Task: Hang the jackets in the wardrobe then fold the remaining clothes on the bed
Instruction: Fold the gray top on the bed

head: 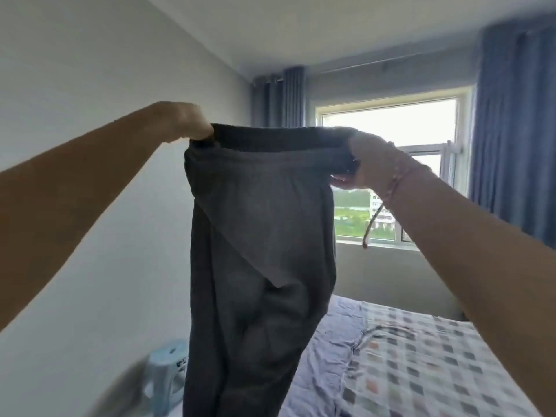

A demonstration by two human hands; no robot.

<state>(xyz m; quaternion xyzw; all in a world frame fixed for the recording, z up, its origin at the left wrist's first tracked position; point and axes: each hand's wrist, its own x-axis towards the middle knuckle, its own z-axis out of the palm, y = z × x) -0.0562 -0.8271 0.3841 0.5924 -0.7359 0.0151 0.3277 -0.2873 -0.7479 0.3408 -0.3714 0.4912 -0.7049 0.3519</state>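
Both arms reach up and forward, holding dark grey trousers (255, 251) by the waistband in the air above the bed (421, 356). The left hand (188, 121) has its fingers curled tight round one end of the band; the right hand (365, 164), a bracelet (394, 182) at its wrist, pinches the other end. The legs hang straight down. Below left stands a pale blue stool (165, 374); beyond are the window (391, 130) and blue curtains (517, 130).

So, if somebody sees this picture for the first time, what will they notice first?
The dark grey trousers fill the middle, held up by the waistband: the left hand grips one end, the right hand the other. Behind them a bright window sits between blue curtains, and a checked bed lies at lower right.
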